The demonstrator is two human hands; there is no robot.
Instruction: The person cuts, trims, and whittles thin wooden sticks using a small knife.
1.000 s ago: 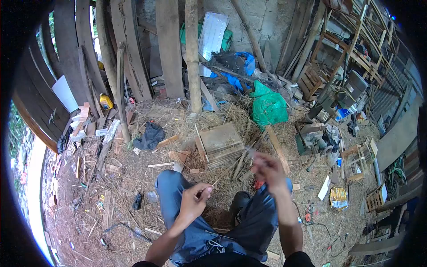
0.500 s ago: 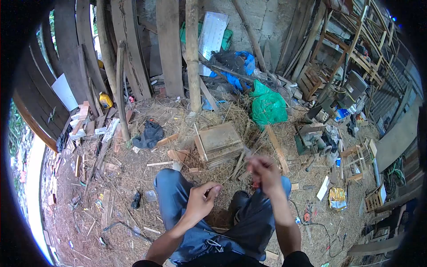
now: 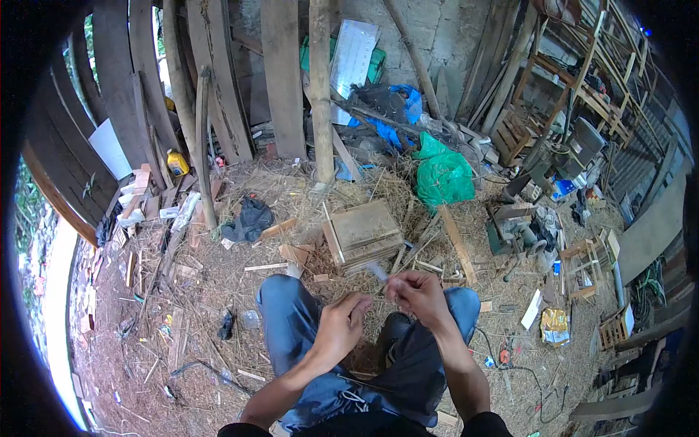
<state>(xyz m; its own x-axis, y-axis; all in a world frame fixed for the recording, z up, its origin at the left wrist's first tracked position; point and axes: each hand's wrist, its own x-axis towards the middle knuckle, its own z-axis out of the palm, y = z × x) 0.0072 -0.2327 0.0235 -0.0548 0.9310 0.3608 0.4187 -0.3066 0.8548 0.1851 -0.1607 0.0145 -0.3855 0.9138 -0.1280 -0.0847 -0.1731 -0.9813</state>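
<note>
My right hand [image 3: 420,297] is closed in a pinch above my right knee. From its fingertips sticks out a small pale, translucent piece [image 3: 377,272], too blurred to name. My left hand [image 3: 341,324], over my lap, has its thumb and fingers pressed together; whatever they hold, if anything, is hidden. A small gap separates the two hands. Beyond them, on the straw-covered ground, lies a stack of flat wooden boards [image 3: 368,226] with a narrow strip [image 3: 333,240] leaning on its left side.
A green sack [image 3: 444,178] and a wooden plank [image 3: 457,244] lie ahead to the right. A dark cloth [image 3: 247,220] is at the left, near a bamboo post [image 3: 321,95]. A machine [image 3: 513,226], a gold packet [image 3: 555,326] and a cord [image 3: 520,370] sit on the right.
My right hand has come down and left, closer to my left hand, bringing the pale piece along. My left hand has shifted slightly right. The whole view has shifted a little.
</note>
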